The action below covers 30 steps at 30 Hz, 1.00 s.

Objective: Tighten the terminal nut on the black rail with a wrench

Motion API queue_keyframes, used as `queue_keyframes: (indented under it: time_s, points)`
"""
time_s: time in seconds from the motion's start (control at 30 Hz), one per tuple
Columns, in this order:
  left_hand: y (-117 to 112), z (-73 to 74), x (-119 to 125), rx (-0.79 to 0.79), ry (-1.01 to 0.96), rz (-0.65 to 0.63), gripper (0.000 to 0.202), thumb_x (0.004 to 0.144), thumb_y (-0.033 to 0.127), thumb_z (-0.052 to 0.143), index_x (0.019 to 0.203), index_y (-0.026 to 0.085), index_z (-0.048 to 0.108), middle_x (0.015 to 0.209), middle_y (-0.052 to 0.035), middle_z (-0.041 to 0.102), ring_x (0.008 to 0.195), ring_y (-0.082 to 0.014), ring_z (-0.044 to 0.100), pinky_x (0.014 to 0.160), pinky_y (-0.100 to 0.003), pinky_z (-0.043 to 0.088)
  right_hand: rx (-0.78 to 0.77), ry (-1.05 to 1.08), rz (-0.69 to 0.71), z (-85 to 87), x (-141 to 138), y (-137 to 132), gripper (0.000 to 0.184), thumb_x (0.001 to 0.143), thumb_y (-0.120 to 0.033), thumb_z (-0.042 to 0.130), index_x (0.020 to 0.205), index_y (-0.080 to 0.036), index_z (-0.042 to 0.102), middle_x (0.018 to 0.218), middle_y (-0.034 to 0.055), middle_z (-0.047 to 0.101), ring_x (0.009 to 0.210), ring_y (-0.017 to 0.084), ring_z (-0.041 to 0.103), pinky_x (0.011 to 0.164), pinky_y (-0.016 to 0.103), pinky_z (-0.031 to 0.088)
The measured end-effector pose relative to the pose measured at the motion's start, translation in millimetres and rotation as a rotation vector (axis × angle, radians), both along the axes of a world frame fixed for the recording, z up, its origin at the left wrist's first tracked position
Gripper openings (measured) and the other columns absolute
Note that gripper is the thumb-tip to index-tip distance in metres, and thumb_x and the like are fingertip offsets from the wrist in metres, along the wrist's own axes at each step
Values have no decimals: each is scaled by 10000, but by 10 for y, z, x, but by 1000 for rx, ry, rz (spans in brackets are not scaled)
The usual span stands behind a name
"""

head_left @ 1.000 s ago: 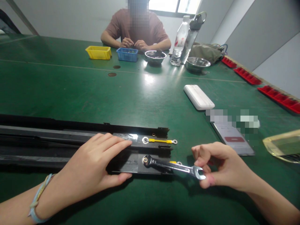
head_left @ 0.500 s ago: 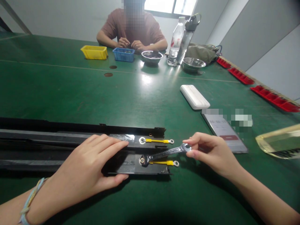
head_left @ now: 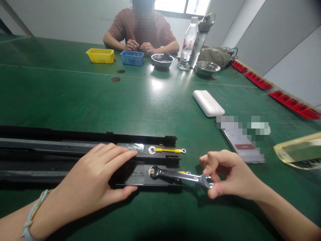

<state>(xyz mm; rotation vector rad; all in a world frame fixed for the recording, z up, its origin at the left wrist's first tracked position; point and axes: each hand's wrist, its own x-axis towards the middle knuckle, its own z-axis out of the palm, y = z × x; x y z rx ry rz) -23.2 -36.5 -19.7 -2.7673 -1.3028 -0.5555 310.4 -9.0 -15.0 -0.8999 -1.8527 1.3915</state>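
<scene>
My left hand (head_left: 94, 179) grips the nearer black metal channel (head_left: 140, 180), its fingers across the top and its thumb along the near edge. At the tips of my right hand (head_left: 223, 174), thumb and fingers pinch the free open end of a silver combination wrench (head_left: 185, 176). The wrench's other end sits around a nut (head_left: 151, 171) on that channel. A yellow wire lead with a ring terminal (head_left: 187, 173) lies mostly hidden under the wrench. Behind it, a second black channel (head_left: 135, 136) carries another yellow lead (head_left: 167, 150) with a ring at each end.
A phone (head_left: 242, 144) and a white power bank (head_left: 208, 103) lie to the right, near a yellowish clear item (head_left: 298, 150). Farther back are yellow (head_left: 100, 56) and blue (head_left: 132, 58) bins, metal bowls (head_left: 162, 63), bottles (head_left: 186, 50) and red trays (head_left: 293, 104). A person (head_left: 140, 33) sits opposite.
My right hand has moved the wrench's free end toward me and slightly right, pivoting it about the nut and covering more of the near yellow lead. My left hand stays put.
</scene>
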Motion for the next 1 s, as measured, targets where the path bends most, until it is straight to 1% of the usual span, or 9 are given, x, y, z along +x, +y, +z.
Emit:
queue_keyframes:
  time_s: [0.2,0.33,0.43,0.53,0.63,0.73,0.83,0.93,1.0]
  points:
    - [-16,7,-49,-21,-4,15,534,784,483,644,1238,220,544,1133,-70,668,1003,-250,615,892,-393,462,-78,35,42,-34,-52,-19,384,568,-385,907,620,-193,578,455,-55,519,442,99,419,442,250,313]
    - [-35,9,-102,-19,-16,17,528,786,491,639,1235,226,553,1130,-70,676,999,-250,622,884,-388,468,-95,85,-21,-36,-90,-7,332,598,-340,900,674,-188,615,501,-54,512,461,94,419,446,239,341]
    - [-40,26,-128,-4,-14,7,531,785,495,642,1222,203,564,1114,-79,679,982,-252,627,866,-387,472,-111,102,-104,-29,-118,13,289,605,-281,899,741,-188,661,596,-21,572,520,112,507,480,241,420]
    - [-30,43,-144,8,1,-5,540,787,489,645,1223,184,559,1113,-88,676,984,-256,626,870,-389,465,-211,127,-154,-26,-156,39,289,608,-279,892,767,-187,669,667,8,635,515,112,559,443,212,446]
    - [-10,36,-158,7,14,-12,545,796,484,636,1239,181,537,1125,-91,666,999,-257,616,886,-398,452,-340,195,-146,-33,-201,67,284,652,-305,865,801,-181,657,637,-3,647,433,80,518,367,174,399]
    - [0,9,-166,-5,21,-15,545,807,480,625,1251,181,519,1135,-94,656,1001,-256,607,887,-405,445,-413,239,-144,-50,-221,92,260,706,-318,832,828,-177,651,612,3,655,459,94,551,380,172,410]
    - [-12,-11,-156,-23,20,-3,538,816,477,615,1259,191,510,1147,-90,649,1013,-256,600,896,-410,440,-389,236,-140,-71,-190,105,250,697,-308,838,782,-179,642,622,5,650,474,103,555,389,183,409]
    - [-26,-7,-138,-26,21,1,538,815,478,616,1259,193,510,1149,-85,649,1022,-255,599,909,-409,433,-274,197,-118,-78,-126,98,222,669,-258,858,742,-185,661,677,9,653,554,118,578,474,213,452]
    - [-25,4,-128,-16,22,-4,539,812,479,620,1253,187,515,1143,-85,652,1016,-254,604,903,-404,433,-215,172,-76,-68,-90,82,206,668,-228,860,747,-191,674,682,6,650,595,124,574,528,227,452]
